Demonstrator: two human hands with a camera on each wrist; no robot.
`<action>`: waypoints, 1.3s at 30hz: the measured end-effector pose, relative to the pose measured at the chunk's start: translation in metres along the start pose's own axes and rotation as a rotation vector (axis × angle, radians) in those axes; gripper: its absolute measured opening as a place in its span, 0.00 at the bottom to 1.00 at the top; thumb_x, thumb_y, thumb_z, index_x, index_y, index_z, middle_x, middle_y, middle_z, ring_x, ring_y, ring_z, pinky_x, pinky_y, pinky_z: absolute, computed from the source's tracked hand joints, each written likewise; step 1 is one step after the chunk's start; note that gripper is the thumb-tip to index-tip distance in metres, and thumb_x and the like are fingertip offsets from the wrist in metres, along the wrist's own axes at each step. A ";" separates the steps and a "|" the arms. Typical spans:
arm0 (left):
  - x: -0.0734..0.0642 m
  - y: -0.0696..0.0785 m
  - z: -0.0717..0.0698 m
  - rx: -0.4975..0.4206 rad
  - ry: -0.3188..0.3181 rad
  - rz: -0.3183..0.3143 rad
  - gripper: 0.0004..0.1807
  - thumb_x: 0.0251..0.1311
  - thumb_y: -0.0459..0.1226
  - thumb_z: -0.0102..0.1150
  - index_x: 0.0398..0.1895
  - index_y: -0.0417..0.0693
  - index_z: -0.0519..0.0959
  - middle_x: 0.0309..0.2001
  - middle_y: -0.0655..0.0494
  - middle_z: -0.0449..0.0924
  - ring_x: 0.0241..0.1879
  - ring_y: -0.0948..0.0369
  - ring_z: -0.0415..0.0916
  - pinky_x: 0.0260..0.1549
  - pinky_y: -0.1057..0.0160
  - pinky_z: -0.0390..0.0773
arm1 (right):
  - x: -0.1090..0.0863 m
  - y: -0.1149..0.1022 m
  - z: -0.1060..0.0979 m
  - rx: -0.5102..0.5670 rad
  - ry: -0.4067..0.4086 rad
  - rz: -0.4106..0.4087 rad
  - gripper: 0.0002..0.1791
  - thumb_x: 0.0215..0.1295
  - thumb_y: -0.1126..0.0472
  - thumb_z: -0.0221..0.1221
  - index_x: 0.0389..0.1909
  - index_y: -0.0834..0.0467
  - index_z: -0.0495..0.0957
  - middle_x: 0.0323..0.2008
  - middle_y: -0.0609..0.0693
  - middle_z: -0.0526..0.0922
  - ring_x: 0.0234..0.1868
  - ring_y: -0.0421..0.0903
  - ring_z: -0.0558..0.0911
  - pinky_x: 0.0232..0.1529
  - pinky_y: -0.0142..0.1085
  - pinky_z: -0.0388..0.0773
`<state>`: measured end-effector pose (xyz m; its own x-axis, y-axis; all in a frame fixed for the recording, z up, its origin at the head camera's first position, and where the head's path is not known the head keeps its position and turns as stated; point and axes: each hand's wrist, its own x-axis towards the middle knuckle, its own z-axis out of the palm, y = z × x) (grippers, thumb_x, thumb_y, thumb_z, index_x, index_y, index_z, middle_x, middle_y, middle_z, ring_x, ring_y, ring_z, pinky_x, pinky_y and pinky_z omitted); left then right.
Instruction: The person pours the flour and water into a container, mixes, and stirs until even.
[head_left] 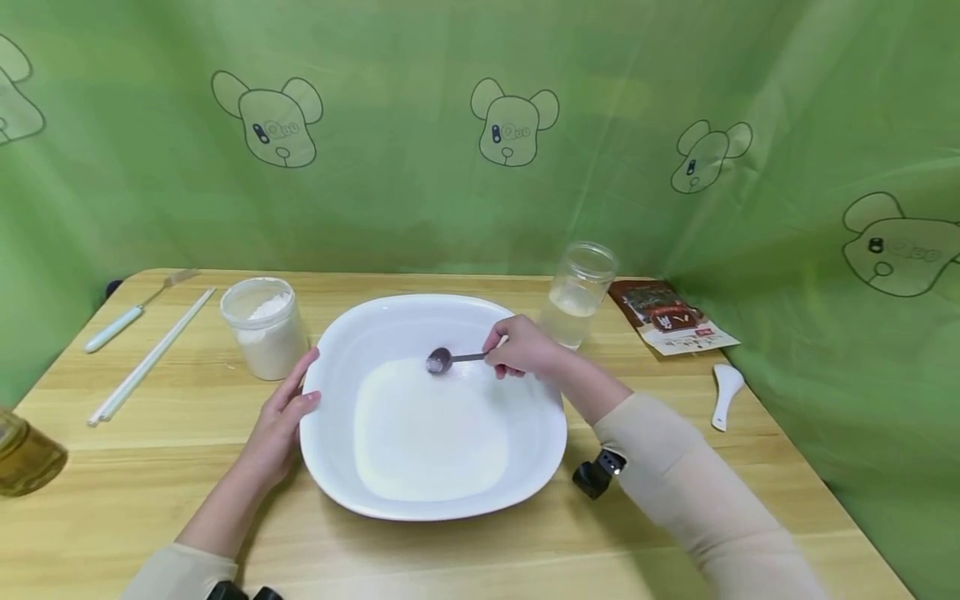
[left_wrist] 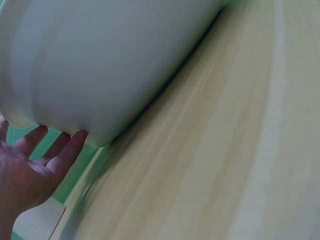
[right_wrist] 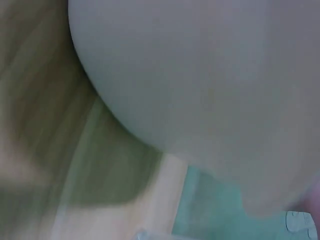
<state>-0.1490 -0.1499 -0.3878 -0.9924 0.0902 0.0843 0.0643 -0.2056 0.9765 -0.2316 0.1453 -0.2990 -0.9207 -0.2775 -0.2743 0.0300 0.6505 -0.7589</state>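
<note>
A large white basin point(head_left: 431, 433) stands on the table in the head view, its inside bottom bright white. My left hand point(head_left: 279, 421) holds it at the left rim, thumb over the edge. In the left wrist view, several fingertips point(left_wrist: 80, 137) of that hand rest against the outer wall. Over the basin's far right part, my right hand point(head_left: 522, 346) pinches the handle of a small dark spoon point(head_left: 441, 361). Some whitish stuff shows in the spoon's bowl. The right wrist view is mostly filled by the basin's outer wall point(right_wrist: 190, 90).
Behind left stands a jar of white powder point(head_left: 268, 333); chopsticks point(head_left: 153, 354) and a blue-handled utensil point(head_left: 120, 325) lie beyond. A jar of cloudy liquid point(head_left: 577, 300), a red packet point(head_left: 671, 321) and a white spoon point(head_left: 725, 396) are at right. An amber jar point(head_left: 30, 454) sits far left.
</note>
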 end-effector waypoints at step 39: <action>0.000 0.000 -0.001 0.001 -0.003 0.001 0.29 0.59 0.36 0.45 0.65 0.55 0.53 0.64 0.46 0.45 0.43 0.66 0.69 0.35 0.65 0.75 | -0.028 0.002 0.001 -0.087 -0.089 0.032 0.04 0.46 0.73 0.53 0.26 0.64 0.73 0.08 0.52 0.70 0.08 0.40 0.61 0.09 0.26 0.55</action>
<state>-0.1492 -0.1506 -0.3879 -0.9920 0.0934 0.0855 0.0649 -0.2051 0.9766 -0.2055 0.1536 -0.2932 -0.8816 -0.3149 -0.3517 0.0213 0.7177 -0.6960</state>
